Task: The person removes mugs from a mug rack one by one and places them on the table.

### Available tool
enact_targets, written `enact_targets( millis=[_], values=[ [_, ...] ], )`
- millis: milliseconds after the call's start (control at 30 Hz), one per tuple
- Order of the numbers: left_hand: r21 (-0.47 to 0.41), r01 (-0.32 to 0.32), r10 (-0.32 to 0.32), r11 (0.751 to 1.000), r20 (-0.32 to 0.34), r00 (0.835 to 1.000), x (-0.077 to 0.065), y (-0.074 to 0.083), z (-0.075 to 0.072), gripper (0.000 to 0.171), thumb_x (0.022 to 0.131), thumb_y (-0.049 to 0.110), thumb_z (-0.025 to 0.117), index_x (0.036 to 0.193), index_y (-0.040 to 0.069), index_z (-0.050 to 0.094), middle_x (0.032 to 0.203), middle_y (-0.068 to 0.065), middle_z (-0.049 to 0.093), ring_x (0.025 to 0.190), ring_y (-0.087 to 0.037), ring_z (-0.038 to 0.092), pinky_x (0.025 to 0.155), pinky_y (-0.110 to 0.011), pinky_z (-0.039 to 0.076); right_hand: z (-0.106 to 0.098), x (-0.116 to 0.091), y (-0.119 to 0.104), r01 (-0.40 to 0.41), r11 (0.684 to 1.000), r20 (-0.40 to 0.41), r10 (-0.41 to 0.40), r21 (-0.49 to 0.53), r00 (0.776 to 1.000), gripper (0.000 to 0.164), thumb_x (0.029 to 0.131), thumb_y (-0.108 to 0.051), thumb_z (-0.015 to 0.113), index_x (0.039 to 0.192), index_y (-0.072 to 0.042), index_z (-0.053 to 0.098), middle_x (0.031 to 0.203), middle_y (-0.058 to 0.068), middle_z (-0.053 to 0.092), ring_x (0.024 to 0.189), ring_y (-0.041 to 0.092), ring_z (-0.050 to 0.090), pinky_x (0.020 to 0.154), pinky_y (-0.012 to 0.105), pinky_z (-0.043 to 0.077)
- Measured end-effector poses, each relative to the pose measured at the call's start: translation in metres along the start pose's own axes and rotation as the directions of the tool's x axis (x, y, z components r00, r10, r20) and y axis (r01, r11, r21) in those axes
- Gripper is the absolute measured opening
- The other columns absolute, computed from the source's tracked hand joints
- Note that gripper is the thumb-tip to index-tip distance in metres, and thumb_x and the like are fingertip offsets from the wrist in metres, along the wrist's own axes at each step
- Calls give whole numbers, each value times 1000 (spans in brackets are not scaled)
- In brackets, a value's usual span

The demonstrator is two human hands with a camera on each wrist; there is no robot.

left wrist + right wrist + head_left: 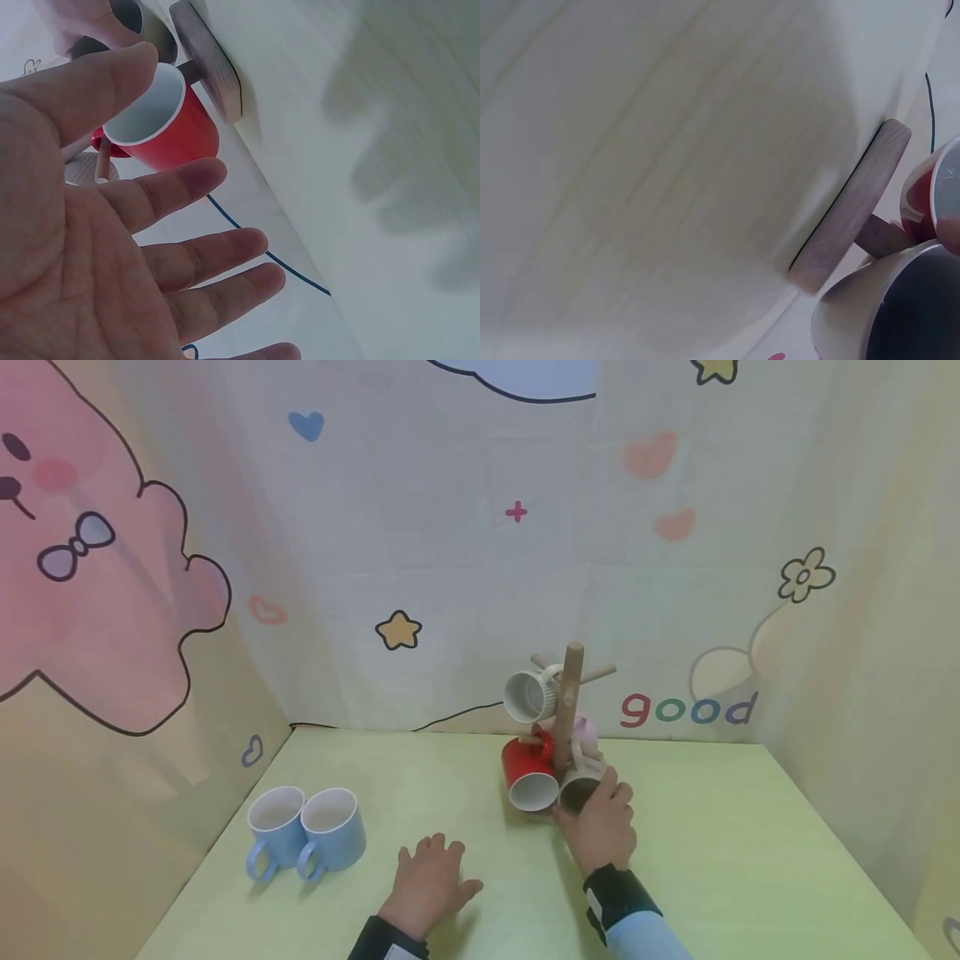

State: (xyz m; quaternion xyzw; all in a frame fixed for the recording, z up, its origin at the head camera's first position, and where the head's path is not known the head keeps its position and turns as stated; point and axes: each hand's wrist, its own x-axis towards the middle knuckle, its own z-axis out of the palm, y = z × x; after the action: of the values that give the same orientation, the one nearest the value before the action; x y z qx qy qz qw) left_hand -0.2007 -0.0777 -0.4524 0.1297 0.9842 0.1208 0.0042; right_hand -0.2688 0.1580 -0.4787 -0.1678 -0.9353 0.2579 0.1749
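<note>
My right hand grips a beige mug with a dark inside, thumb and fingers at its rim. This mug is by a lower peg of a wooden mug tree; whether it bears on the peg I cannot tell. In the right wrist view the beige mug is close to the tree's base. Beside it a red mug hangs with its white mouth tilted down. My left hand holds nothing; its fingers are spread in the left wrist view, with the red mug beyond them.
A white ribbed mug hangs on an upper peg, and a pink mug shows behind the post. Two light blue mugs stand upright side by side at the table's left. A printed cloth backs the pale green table.
</note>
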Motion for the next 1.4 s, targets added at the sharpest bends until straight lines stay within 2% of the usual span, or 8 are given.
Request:
enact_targets(
  millis=[267, 500, 700, 1067, 1267, 1400],
  values=[
    [17, -6, 6, 1000, -8, 1000, -2, -2, 3, 50, 84, 46, 73, 112, 5, 64, 104, -16, 58, 104, -37, 54, 90, -63, 40, 3, 0, 3, 11, 1000, -31, -11, -1, 999, 107, 71, -40, 89, 147, -4, 21, 129, 28, 37, 104, 49, 51, 83, 65, 49],
    [20, -6, 6, 1000, -2, 1000, -2, -2, 3, 49, 85, 46, 73, 111, 5, 64, 105, -17, 58, 105, -37, 54, 91, -63, 40, 2, 3, 6, 23, 1000, -17, -22, 22, 1000, 98, 76, -37, 84, 144, -1, 22, 131, 30, 34, 105, 51, 49, 81, 65, 50],
    [5, 11, -11, 1000, 20, 1000, -1, -3, 2, 49, 85, 46, 73, 111, 5, 65, 105, -17, 58, 105, -37, 54, 92, -64, 39, -3, 3, 9, 22, 998, -4, -22, 62, 1000, 99, 76, -38, 82, 144, 0, 22, 133, 32, 31, 107, 54, 47, 83, 64, 50],
    [-10, 20, -19, 1000, 26, 999, -2, -3, 4, 47, 85, 44, 74, 111, 5, 65, 105, -16, 58, 105, -37, 53, 93, -65, 39, -29, -3, 10, 5, 995, 37, -9, 102, 999, 102, 75, -40, 82, 146, 2, 23, 136, 34, 30, 108, 56, 47, 88, 64, 48],
    [-23, 16, -16, 1000, 19, 1000, -3, -4, 7, 46, 84, 43, 74, 109, 5, 65, 104, -16, 57, 105, -38, 53, 92, -65, 38, -44, -6, 14, -6, 994, 15, 5, 109, 1000, 102, 75, -41, 80, 146, 3, 22, 135, 35, 30, 107, 55, 48, 87, 65, 48],
    [-26, 23, -22, 999, 33, 999, -3, -4, 7, 47, 84, 43, 75, 110, 6, 65, 104, -16, 57, 103, -37, 53, 91, -65, 38, -55, -11, 18, 1, 991, -33, 3, 131, 999, 102, 73, -37, 81, 145, 5, 23, 132, 37, 31, 103, 56, 49, 83, 66, 49]
  ],
)
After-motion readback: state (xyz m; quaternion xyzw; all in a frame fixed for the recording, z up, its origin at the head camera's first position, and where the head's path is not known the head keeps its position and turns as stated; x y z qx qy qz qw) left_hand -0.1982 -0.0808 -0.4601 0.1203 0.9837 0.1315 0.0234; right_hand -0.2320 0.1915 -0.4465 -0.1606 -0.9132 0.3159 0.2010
